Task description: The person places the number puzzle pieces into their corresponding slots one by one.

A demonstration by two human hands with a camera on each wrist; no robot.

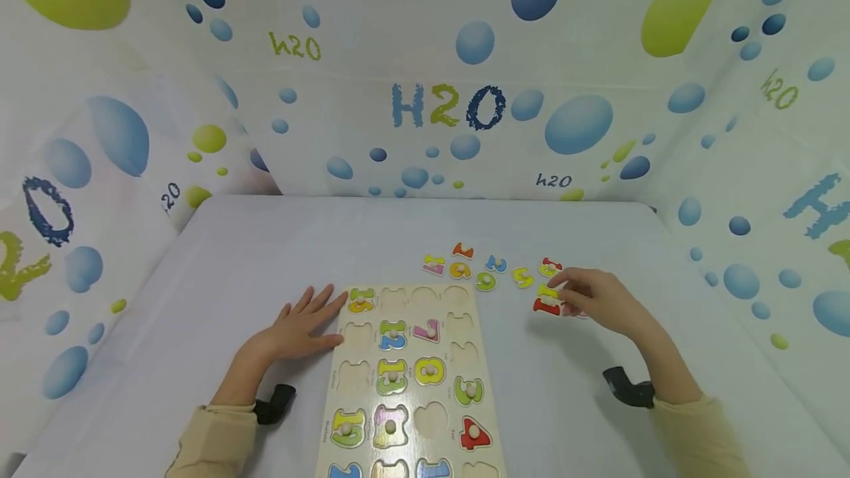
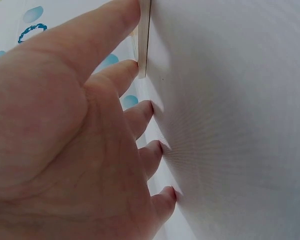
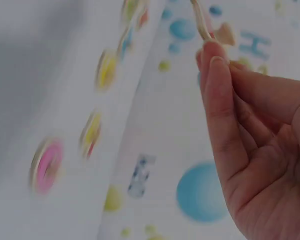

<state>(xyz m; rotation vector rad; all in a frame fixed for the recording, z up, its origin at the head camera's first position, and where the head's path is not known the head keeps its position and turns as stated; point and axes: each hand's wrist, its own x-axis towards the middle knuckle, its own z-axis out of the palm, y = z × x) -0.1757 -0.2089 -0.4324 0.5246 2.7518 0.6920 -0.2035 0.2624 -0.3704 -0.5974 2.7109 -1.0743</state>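
My right hand (image 1: 594,301) pinches a yellow-and-red number puzzle piece (image 1: 547,305) between thumb and fingertips, raised off the table to the right of the wooden number board (image 1: 368,341). In the right wrist view a small knob (image 3: 224,34) sticks out from the held piece. A pink piece (image 3: 49,167) lies on the table, mostly hidden behind that hand in the head view. My left hand (image 1: 300,329) has its fingers spread, with thumb and index finger touching the board's left edge near its top corner. In the left wrist view the other fingertips rest on the tabletop.
Several loose number pieces lie beyond the board's top right, among them a blue piece (image 1: 495,264), a green one (image 1: 486,282), a yellow one (image 1: 522,277) and a red one (image 1: 462,250). The board holds some knobbed numbers, such as a red 4 (image 1: 475,434), beside vacant recesses.
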